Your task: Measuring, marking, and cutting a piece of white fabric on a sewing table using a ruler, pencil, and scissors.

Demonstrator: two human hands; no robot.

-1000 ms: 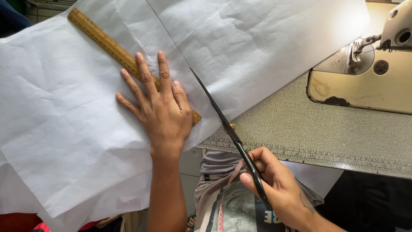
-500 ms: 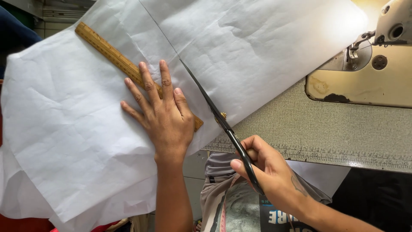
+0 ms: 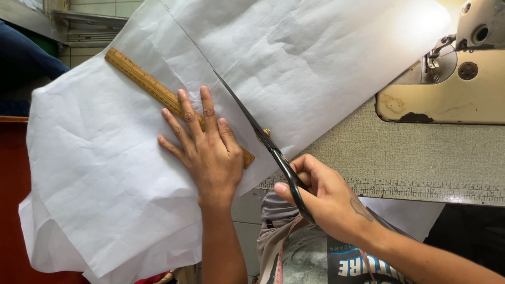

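nearest the camera, the right hand (image 3: pixel 329 197) is clamped on the black handles of the scissors (image 3: pixel 265 139), fingers through the loops and thumb on top. a dark shirt with pale lettering shows just below this grip, too cut off to tell more. from the grip the blades run up and to the left, long and thin, closed or nearly so; i cannot tell which. they lie along a slit in the paper (image 3: pixel 105 173), with the tip well into the sheet.

left of the grip, the left hand (image 3: pixel 208 144) lies flat and open, fingers spread, pressing the paper down. its fingertips reach over the ruler (image 3: pixel 152 87), a yellow-brown wooden strip with fine marks on its edge, which lies under the hand and slants up and left, roughly parallel to the blades.

the paper is one large, creased white sheet. it covers the space above and left of both hands and hangs off the near table edge at the left.

right of the grip, the grey table (image 3: pixel 400 155) shows bare, with a printed measuring scale along its near edge. farther up and right stands a cream sewing machine (image 3: pixel 447 89), chipped and stained at its base, with the paper's far corner lying against it.
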